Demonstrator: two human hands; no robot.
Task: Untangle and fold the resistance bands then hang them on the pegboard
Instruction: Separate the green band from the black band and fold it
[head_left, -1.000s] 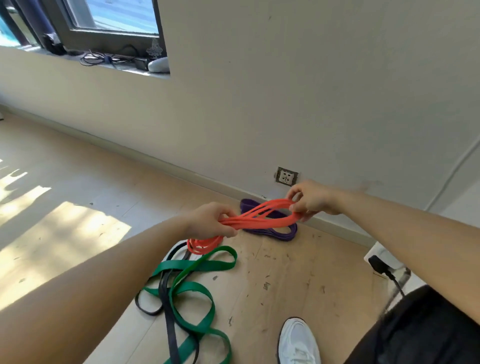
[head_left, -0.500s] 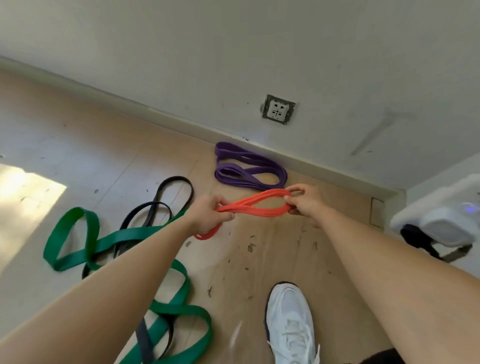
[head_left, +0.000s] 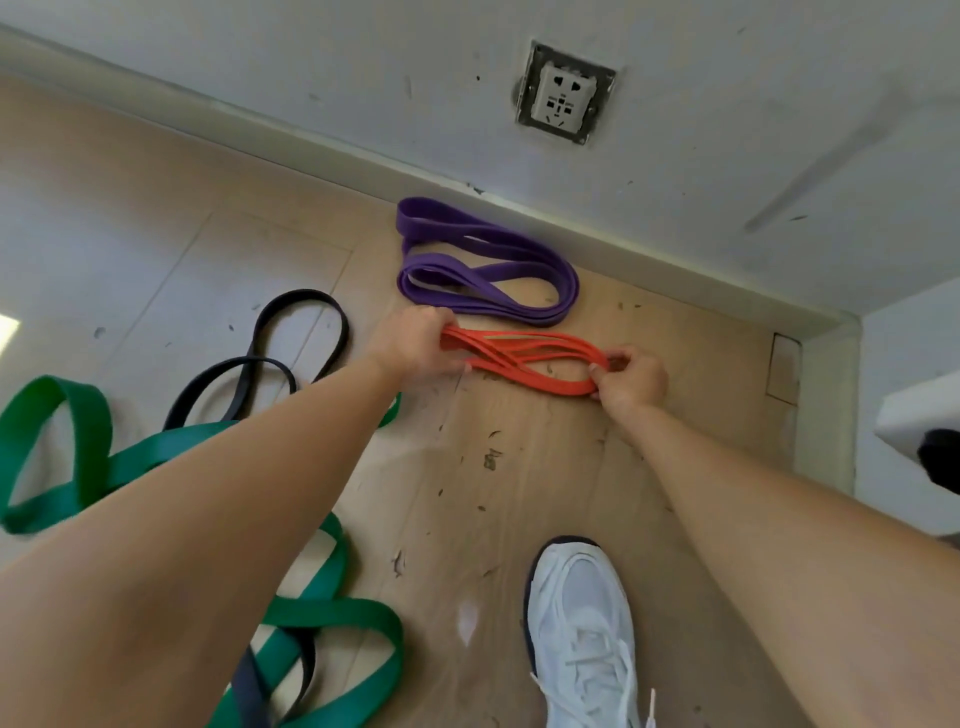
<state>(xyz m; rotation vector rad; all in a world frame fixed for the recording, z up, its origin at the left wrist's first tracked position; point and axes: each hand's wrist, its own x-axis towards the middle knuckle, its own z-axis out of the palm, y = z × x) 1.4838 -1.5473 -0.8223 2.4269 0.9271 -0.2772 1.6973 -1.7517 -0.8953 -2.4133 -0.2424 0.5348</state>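
A folded orange resistance band lies stretched between my hands, low over the wooden floor. My left hand grips its left end and my right hand pinches its right end. Just beyond it, a folded purple band lies on the floor by the skirting board. To the left, a wide green band and a thin black band lie loose and tangled together, partly hidden under my left forearm. No pegboard is in view.
A wall with a socket runs across the top, meeting the wooden floor at a skirting board. My white shoe stands at the bottom. A white object juts in at the right edge, by the room's corner.
Both hands have lowered the orange band from chest height down to the floor beside the purple band. The view has tilted down and moved closer to the wall.
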